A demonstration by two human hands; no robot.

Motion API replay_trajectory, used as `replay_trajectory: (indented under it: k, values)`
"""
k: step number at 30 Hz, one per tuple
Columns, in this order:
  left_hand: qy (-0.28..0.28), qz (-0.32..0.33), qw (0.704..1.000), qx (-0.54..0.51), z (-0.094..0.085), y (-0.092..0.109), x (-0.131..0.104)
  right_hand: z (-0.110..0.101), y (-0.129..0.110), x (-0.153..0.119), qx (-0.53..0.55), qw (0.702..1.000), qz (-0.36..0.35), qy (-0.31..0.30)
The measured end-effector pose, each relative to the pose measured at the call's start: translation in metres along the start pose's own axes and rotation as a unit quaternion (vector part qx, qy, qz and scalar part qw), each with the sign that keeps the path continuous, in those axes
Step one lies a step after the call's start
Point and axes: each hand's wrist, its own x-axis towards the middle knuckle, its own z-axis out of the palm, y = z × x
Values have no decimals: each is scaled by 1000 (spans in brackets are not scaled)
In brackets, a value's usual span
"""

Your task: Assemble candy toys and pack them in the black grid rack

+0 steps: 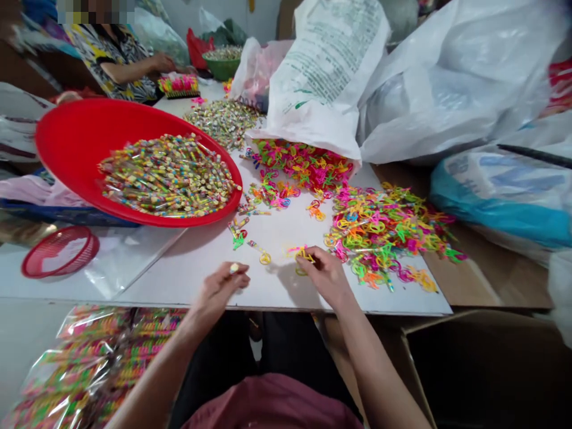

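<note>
My left hand (222,287) is closed near the table's front edge, pinching a small tube with a pale round end (234,268). To its right, my right hand (325,273) is closed on a small yellow plastic bicycle-shaped toy (305,257), partly hidden by the fingers. Between the hands, farther in, a tube with a yellow wheel-like piece (265,258) lies on the white tabletop (286,232). A heap of bright plastic toys (384,220) spreads right of my right hand. Beyond my left hand, a tilted red basin (80,143) holds many candy-filled tubes (165,176).
A white sack (330,65) spills more plastic toys at the back. Behind the basin lies a pile of tubes (226,122). A small red basket (60,250) stands left. Wrapped packs (84,363) sit below the table. Another person (129,65) works at the far left.
</note>
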Motion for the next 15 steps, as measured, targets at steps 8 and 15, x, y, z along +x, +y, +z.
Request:
replay_trajectory:
  k: [8,15]
  values:
    - [-55,-16,995,-78,43,-23,3,39,2,-20,128,988,77,-43]
    - [-83,-11,993,-78,43,-18,-5,35,1,-19,194,964,122,-131]
